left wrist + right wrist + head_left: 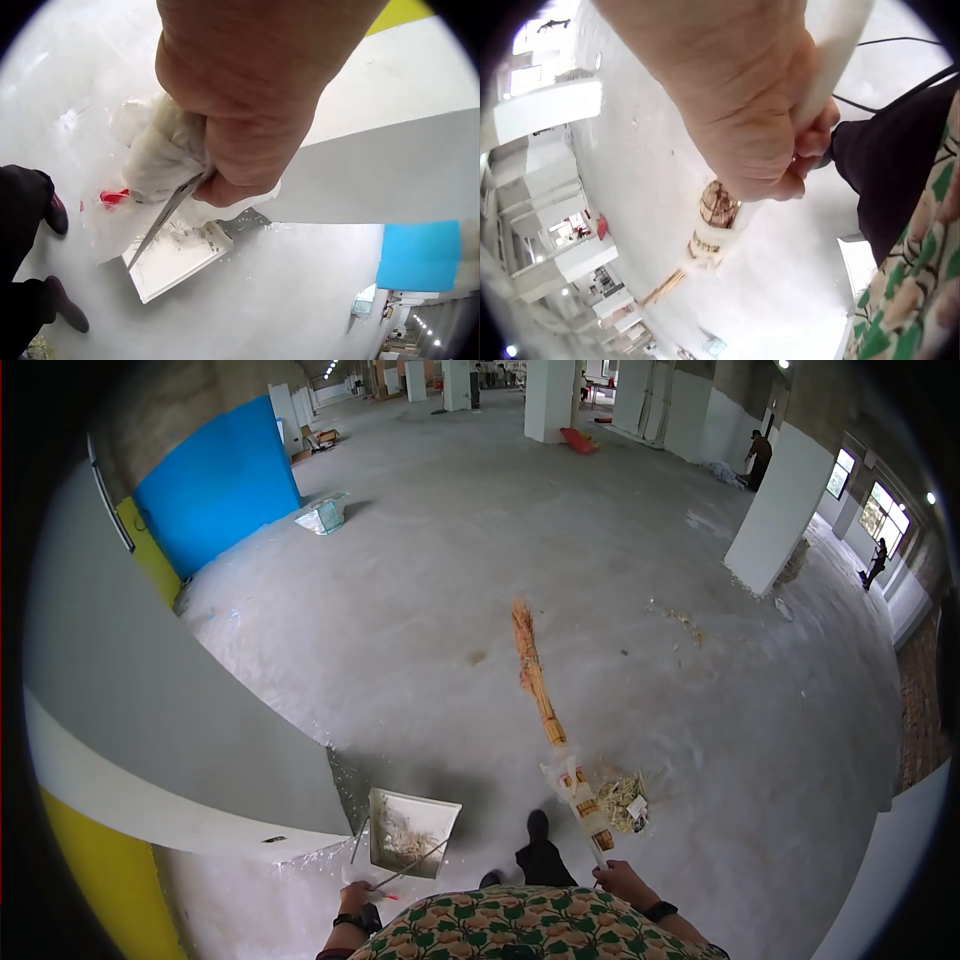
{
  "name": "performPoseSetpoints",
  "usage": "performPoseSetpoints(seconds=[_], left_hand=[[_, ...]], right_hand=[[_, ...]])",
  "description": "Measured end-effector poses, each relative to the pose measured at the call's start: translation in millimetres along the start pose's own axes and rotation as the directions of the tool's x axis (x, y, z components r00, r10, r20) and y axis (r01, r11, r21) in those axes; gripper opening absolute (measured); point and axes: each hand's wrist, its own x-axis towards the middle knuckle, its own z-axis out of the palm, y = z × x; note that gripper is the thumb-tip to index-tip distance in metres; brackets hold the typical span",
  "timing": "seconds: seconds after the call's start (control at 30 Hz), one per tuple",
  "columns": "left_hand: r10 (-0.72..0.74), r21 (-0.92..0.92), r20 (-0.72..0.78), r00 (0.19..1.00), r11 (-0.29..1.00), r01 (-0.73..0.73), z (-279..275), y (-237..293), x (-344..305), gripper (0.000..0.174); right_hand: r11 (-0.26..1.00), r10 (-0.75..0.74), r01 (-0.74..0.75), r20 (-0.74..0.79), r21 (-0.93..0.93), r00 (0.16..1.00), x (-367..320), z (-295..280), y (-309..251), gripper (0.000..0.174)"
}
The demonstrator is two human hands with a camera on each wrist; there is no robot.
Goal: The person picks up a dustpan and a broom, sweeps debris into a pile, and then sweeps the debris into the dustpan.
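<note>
In the head view my left hand [355, 898] holds the thin metal handle of a white dustpan [452, 830], whose pan stands on the floor with dusty debris inside. Crumpled whitish plastic [161, 154] bunches beside the fingers in the left wrist view, with a red bit on it. My right hand [622, 882] grips the pale handle of a straw broom [540, 695]. Tape and clear plastic wrap its bound stalks, and the orange bristles stretch forward over the floor. The right wrist view shows the fingers curled round that handle [832, 60].
A small heap of straw debris [622, 800] lies right of the broom. A low grey wall [200, 710] curves along the left, near a blue panel [225, 480]. Ahead stand a glassy bin-like container [323, 516] and white pillars [785, 510]. Two people work far right.
</note>
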Motion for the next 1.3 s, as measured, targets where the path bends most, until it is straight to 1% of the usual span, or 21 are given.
performPoseSetpoints(seconds=[0.07,0.1,0.17,0.2,0.23,0.3,0.33,0.4,0.47,0.5,0.53,0.7,0.77,0.9,0.97,1.03,1.07,1.1,1.17,1.23,1.3], left_hand=[[-0.022,-0.031,-0.051,0.998,0.999,0.021,-4,6,22,0.021],[-0.025,-0.029,-0.054,0.998,0.999,0.024,-4,2,36,0.021],[-0.214,-0.461,-0.034,0.976,0.87,0.175,-11,5,67,0.023],[0.08,0.069,-0.089,0.993,0.995,-0.074,-22,12,72,0.03],[0.134,0.055,-0.14,0.981,0.99,-0.127,-26,15,78,0.035],[-0.009,-0.016,-0.123,0.992,1.0,0.007,-36,37,82,0.034],[-0.023,-0.019,-0.117,0.993,1.0,0.021,-39,45,84,0.034],[-0.085,0.106,-0.154,0.984,0.989,0.102,-40,57,87,0.024],[-0.283,-0.079,-0.108,0.953,0.958,0.276,-44,74,89,0.022],[-0.355,-0.166,-0.074,0.932,0.926,0.34,-55,92,84,0.021],[-0.261,0.02,-0.13,0.957,0.964,0.265,-48,80,94,0.02],[-0.257,0.092,-0.071,0.964,0.96,0.263,-37,66,145,0.019],[-0.329,0.11,-0.002,0.944,0.939,0.327,-33,68,171,0.018],[-0.268,0.048,0.021,0.963,0.962,0.267,-39,83,233,0.019],[-0.141,0.049,-0.132,0.981,0.988,0.149,-63,110,247,0.016],[-0.15,-0.005,-0.089,0.985,0.989,0.15,-85,118,282,0.018],[-0.202,-0.122,-0.128,0.971,0.975,0.187,-104,131,291,0.019],[-0.26,-0.237,-0.159,0.953,0.947,0.219,-123,149,298,0.02],[-0.472,-0.4,-0.055,0.88,0.818,0.414,-169,192,311,0.023],[-0.551,-0.454,-0.035,0.834,0.752,0.479,-168,183,336,0.02],[-0.124,-0.047,-0.227,0.966,0.992,0.116,-157,165,353,0.017]], right_hand=[[0.928,0.033,-0.09,-0.16,-0.361,0.987,31,-7,-21,0.024],[0.928,0.032,-0.087,-0.155,-0.361,0.987,55,-13,-25,0.024],[0.638,-0.255,0.084,-0.106,-0.766,0.961,107,-21,-36,0.028],[0.522,-0.241,0.088,-0.047,-0.849,0.969,125,-24,-48,0.027],[0.526,-0.261,0.112,-0.035,-0.843,0.965,150,-26,-53,0.027],[0.495,-0.22,0.145,0.038,-0.857,0.975,191,-37,-47,0.026],[0.529,-0.233,0.106,-0.024,-0.842,0.972,192,-35,-69,0.025],[0.466,-0.283,0.174,0.04,-0.868,0.958,222,-36,-89,0.024],[0.382,-0.325,0.234,0.107,-0.894,0.94,231,-39,-128,0.024],[0.51,-0.233,0.198,0.087,-0.837,0.969,231,-34,-156,0.026],[0.629,-0.141,0.149,0.076,-0.763,0.987,237,-30,-184,0.027],[0.624,-0.161,0.177,0.096,-0.762,0.982,283,-14,-245,0.028],[0.715,-0.039,0.044,0.024,-0.697,0.999,289,-7,-272,0.025],[0.762,0.07,-0.053,0.0,-0.645,0.998,341,-17,-308,0.021],[0.598,0.013,0.247,0.317,-0.762,0.948,361,-27,-319,0.018],[0.681,0.054,0.22,0.349,-0.698,0.936,378,-32,-339,0.016],[0.843,0.15,-0.011,0.215,-0.538,0.965,383,-32,-345,0.015],[0.919,0.28,-0.236,0.102,-0.316,0.955,385,-28,-348,0.014],[0.916,0.236,-0.181,0.116,-0.358,0.965,374,-11,-382,0.013],[0.897,0.219,-0.21,-0.022,-0.39,0.975,380,4,-404,0.014],[0.884,0.214,-0.197,-0.008,-0.424,0.977,407,5,-417,0.014]])
